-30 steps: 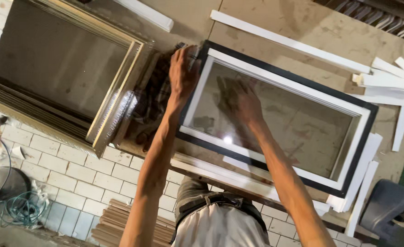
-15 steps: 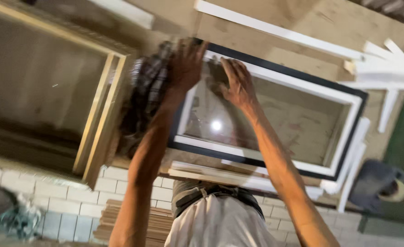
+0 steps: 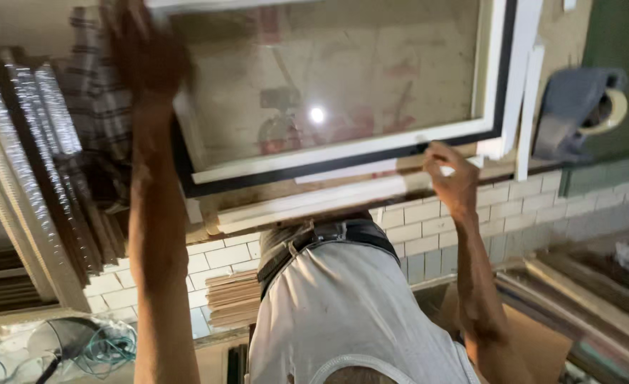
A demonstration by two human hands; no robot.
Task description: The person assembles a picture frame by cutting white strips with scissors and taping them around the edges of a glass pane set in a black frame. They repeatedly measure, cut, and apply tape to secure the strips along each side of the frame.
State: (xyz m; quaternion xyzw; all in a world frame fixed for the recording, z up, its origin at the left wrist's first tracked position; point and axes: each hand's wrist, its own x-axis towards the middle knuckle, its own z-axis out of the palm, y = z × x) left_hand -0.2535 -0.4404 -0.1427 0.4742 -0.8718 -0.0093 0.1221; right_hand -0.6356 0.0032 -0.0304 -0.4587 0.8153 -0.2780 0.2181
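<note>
A large picture frame (image 3: 343, 153) with a black outer rim, a white inner border and a glass pane (image 3: 343, 78) lies on the workbench in front of me. My left hand (image 3: 140, 50), blurred by motion, is on the frame's left side, right next to a checked cloth (image 3: 90, 99). My right hand (image 3: 451, 178) grips the frame's near edge towards its right corner, fingers curled on the rim. A lamp's reflection shines in the glass.
Stacked wrapped frames (image 3: 37, 178) lean at the left. White moulding strips (image 3: 529, 107) lie right of the frame, and a tape roll (image 3: 611, 110) sits on a grey-blue cloth (image 3: 571, 107). Below the bench are white tiles (image 3: 428, 220), wood strips (image 3: 233, 295) and cables (image 3: 101, 345).
My right hand has come off the glass near the far left corner and taken the frame's near edge. The view has shifted right and closer to the frame.
</note>
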